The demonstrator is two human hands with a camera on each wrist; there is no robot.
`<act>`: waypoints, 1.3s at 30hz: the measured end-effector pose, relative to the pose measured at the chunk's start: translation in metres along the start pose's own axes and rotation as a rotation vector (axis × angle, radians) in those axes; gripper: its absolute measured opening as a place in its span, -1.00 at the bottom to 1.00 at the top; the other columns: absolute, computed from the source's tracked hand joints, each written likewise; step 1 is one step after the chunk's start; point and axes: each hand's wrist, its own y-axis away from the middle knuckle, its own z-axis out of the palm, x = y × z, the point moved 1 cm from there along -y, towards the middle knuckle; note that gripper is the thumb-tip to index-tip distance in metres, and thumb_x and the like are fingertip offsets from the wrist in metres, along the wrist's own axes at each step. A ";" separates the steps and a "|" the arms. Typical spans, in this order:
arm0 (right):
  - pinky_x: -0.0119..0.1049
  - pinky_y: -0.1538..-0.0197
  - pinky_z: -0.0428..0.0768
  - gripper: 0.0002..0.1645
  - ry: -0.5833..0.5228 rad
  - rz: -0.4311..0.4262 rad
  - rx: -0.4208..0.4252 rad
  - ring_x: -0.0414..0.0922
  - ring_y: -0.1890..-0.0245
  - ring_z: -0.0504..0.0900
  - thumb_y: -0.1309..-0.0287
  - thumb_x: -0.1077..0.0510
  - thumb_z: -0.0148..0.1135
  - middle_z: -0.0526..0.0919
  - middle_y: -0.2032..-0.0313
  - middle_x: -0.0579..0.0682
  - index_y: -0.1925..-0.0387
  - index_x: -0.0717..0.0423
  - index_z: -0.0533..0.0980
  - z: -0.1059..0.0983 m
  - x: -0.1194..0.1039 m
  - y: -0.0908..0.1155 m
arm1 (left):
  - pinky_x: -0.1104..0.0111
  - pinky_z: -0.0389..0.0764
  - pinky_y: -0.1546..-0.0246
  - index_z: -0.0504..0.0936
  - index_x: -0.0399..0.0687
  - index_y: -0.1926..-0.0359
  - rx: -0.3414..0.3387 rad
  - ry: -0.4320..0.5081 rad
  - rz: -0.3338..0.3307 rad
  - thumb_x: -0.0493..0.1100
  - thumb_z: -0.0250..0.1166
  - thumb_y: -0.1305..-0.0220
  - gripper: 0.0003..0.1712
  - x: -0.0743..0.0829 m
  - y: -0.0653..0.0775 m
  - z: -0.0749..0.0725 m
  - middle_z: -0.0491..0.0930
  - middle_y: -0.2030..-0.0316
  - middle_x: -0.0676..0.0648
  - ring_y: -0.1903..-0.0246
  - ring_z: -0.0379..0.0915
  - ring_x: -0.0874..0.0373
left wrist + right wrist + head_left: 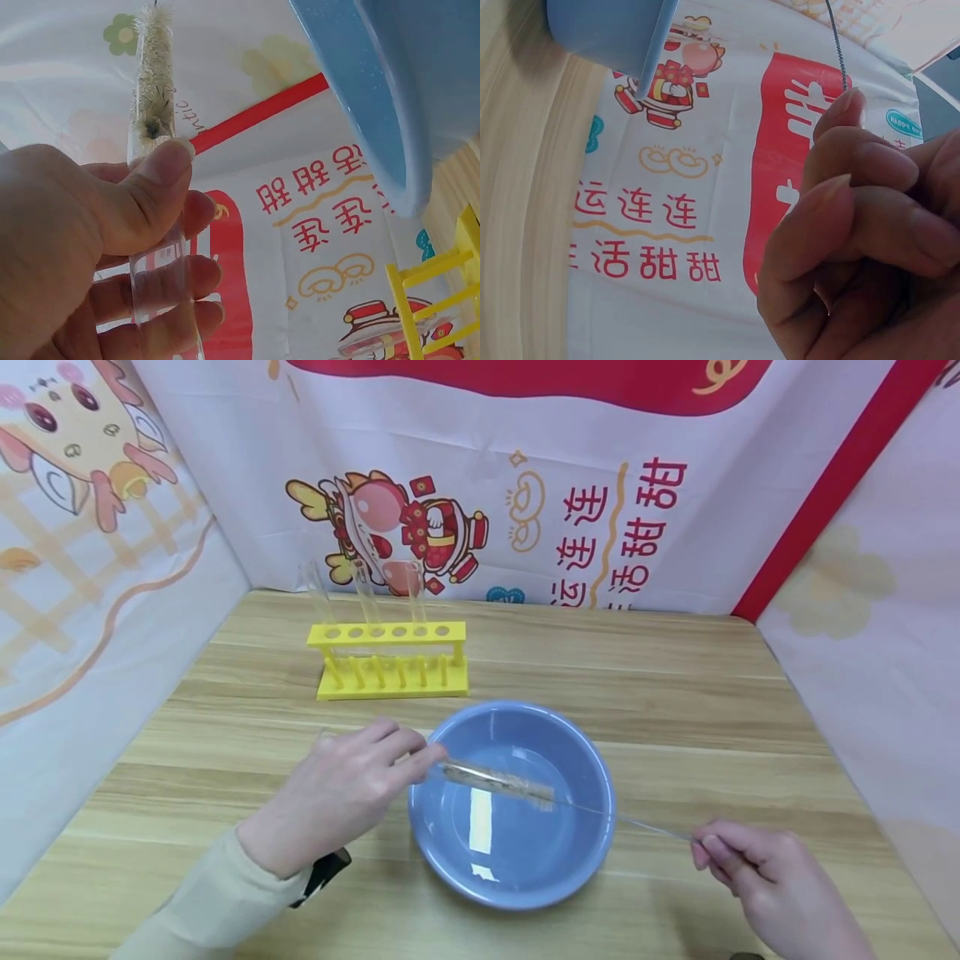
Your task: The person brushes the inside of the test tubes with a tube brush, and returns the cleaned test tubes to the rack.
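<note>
My left hand [360,781] grips a clear glass test tube [480,774] above the left part of a blue basin [517,900]. The tube lies tilted, its mouth toward the right. In the left wrist view, the thumb and curled fingers wrap the test tube [159,259]. Pale bristles of a test tube brush [156,60] sit inside it, some sticking out at the mouth. To the right of the basin, my right hand [772,877] pinches the brush's thin wire handle [652,828]. The right wrist view shows that twisted wire [838,49] leading out from the fingertips.
Behind the basin, to the left, a yellow rack [393,691] holds three upright glass test tubes [417,597]. Light reflects off the basin's bottom. Printed cloth [465,452] walls in the wooden table [675,677] at the back and sides.
</note>
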 end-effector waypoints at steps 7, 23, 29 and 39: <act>-0.60 0.43 0.40 -0.37 0.097 -0.041 0.031 -0.36 0.50 0.48 0.08 0.67 0.26 0.57 0.46 -0.35 0.45 -0.21 0.54 0.001 0.002 0.000 | 0.39 0.67 0.48 0.73 -0.04 0.02 -0.048 0.009 0.002 -0.33 0.51 -0.07 -0.60 0.003 -0.003 0.001 0.68 0.28 -0.01 0.32 0.60 0.15; -0.66 0.34 0.50 -0.62 0.313 -0.284 0.177 -0.48 0.47 0.53 -0.49 0.07 0.02 0.59 0.50 -0.38 0.49 -0.11 0.58 -0.001 -0.007 -0.005 | 0.41 0.63 0.56 0.71 -0.14 0.05 -0.068 -0.002 0.031 -0.41 0.49 -0.04 -0.60 0.005 -0.004 -0.001 0.67 0.28 -0.06 0.34 0.59 0.13; -0.55 0.56 0.49 -0.42 0.405 -0.449 0.268 -0.37 0.60 0.55 -0.54 0.02 -0.27 0.60 0.56 -0.28 0.49 0.03 0.58 0.001 -0.012 -0.010 | 0.41 0.66 0.49 0.73 -0.15 0.04 -0.103 0.017 0.006 -0.40 0.51 -0.02 -0.58 0.004 -0.005 -0.001 0.69 0.26 -0.07 0.33 0.61 0.13; -0.50 0.73 0.40 -0.56 0.432 -0.548 0.363 -0.28 0.72 0.53 -0.12 0.30 -0.28 0.60 0.61 -0.25 0.54 0.06 0.57 0.003 -0.013 -0.014 | 0.38 0.68 0.41 0.72 -0.12 0.00 -0.135 0.054 -0.002 -0.36 0.53 -0.03 -0.55 0.001 -0.006 0.003 0.68 0.25 -0.05 0.31 0.62 0.15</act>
